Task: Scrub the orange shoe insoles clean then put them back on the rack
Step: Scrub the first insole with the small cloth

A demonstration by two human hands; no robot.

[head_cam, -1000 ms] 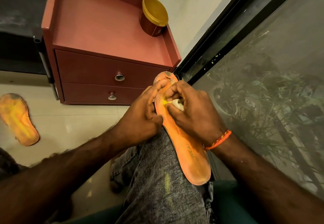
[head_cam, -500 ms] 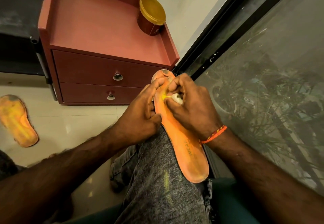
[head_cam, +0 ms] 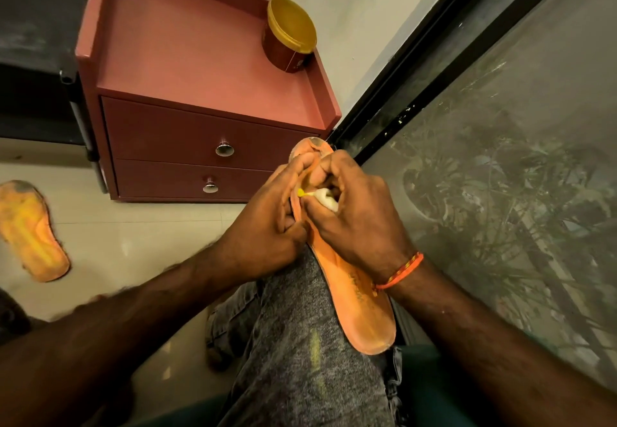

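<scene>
The insole lies along his raised knee, toe end up. His left hand grips its edge with curled fingers; his right hand pinches a small white scrubber against the forefoot. Short, firm strokes there would work best, keeping the edge braced. A second insole waits on the floor.
</scene>
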